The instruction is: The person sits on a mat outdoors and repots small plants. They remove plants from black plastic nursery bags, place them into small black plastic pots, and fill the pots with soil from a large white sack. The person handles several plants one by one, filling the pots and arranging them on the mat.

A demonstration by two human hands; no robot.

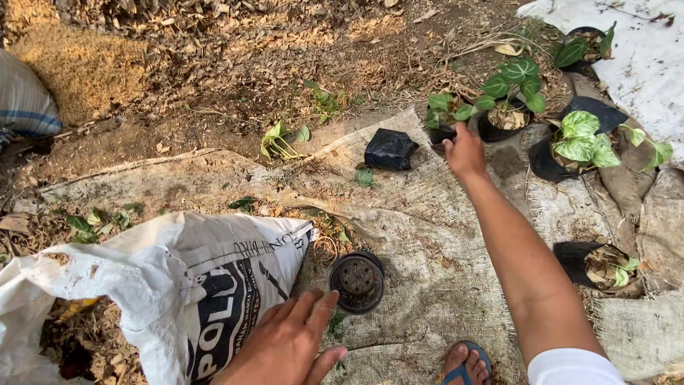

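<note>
Right hand (464, 151) extended, fingers closed around a small black pot (441, 133) holding a green-leaved seedling (447, 107); pot sits on burlap sheet (427, 235), just left of larger potted plant (509, 100). Left hand (288, 342) open, flat on white sack (164, 285), gripping nothing.

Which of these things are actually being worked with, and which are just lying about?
In use: right hand grasping small black potted seedling; left hand by white woven sack; empty round black plastic pot.

Lying about: crumpled black plastic bag; uprooted green seedling; variegated potted plant.

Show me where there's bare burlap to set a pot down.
Free: burlap between the empty black pot, the crumpled black bag and the right arm. Crowded: top right, where the right hand reaches the potted plants.
</note>
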